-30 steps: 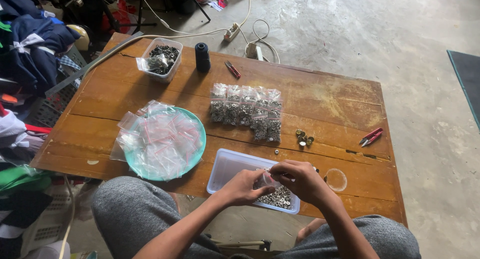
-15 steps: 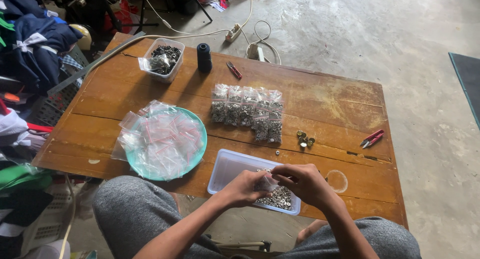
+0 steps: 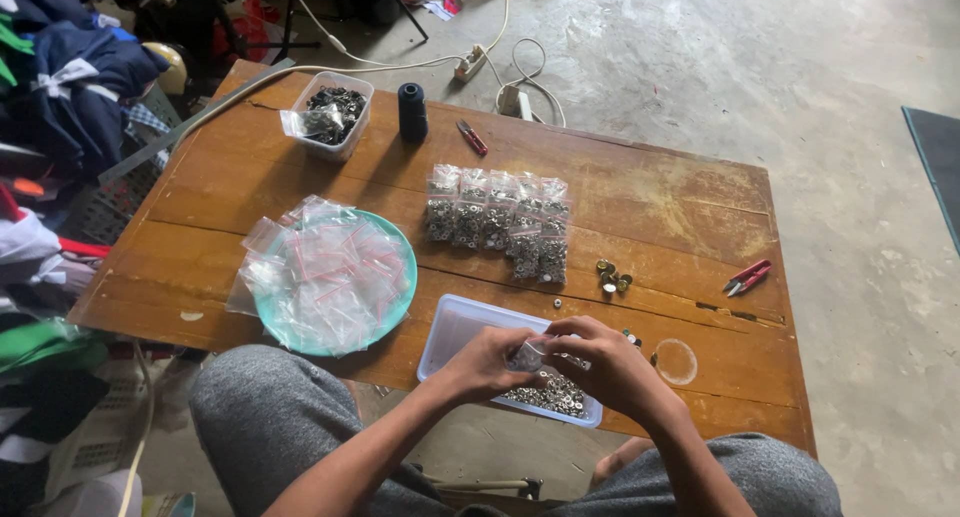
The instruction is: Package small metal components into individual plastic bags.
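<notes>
Bag [image 3: 527,355], small and clear, pinched between my left hand [image 3: 487,364] and right hand [image 3: 600,362] fingers over the tray [image 3: 452,329] of metal rings at the worktop [image 3: 640,202] edge. Risk: a tilt spills rings.

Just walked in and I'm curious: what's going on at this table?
A seated person holds a small clear plastic bag between the left hand and right hand, over a clear rectangular plastic tub of small silver metal rings. Filled bags lie in rows mid-table, and empty bags are heaped on a round teal plate on the worn wooden table.
</notes>
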